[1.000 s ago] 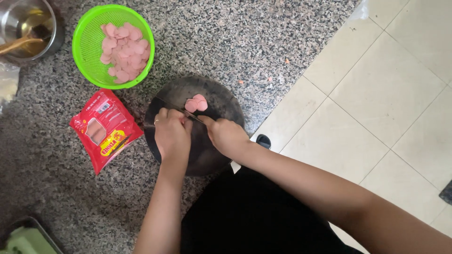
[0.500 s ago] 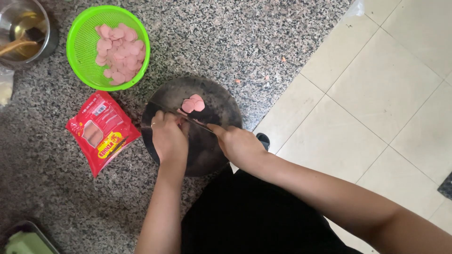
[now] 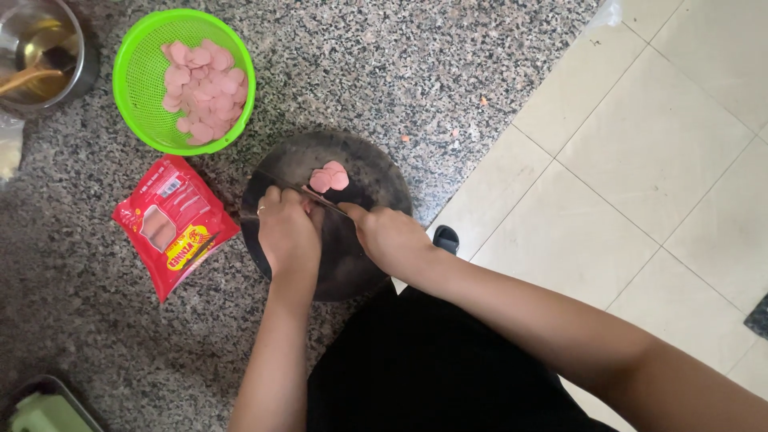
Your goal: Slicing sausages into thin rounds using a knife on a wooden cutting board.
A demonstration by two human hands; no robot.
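Hands at a round dark cutting board (image 3: 352, 264) on a speckled grey granite counter (image 3: 384, 72).

Left hand (image 3: 288, 232): fingers curled together, knuckles up, pressing down on something on the board; what lies beneath is hidden by the hand. A ring shows on one finger.

Right hand (image 3: 390, 236): fingers closed around the handle of a dark-bladed knife (image 3: 300, 190); the blade runs leftward across the board, just above the left hand's fingertips.

Pink round sausage slices (image 3: 330, 177): small pile on the board, just beyond the blade.

Bright green plastic colander (image 3: 136, 80): near the board's upper left, holding a heap of pink slices (image 3: 200, 88).

Red plastic sausage packet (image 3: 174, 224): flat on the counter, just left of the board, apart from the left hand.

Steel bowl (image 3: 80, 68): at the top left corner, with a wooden utensil (image 3: 24, 78) in it.
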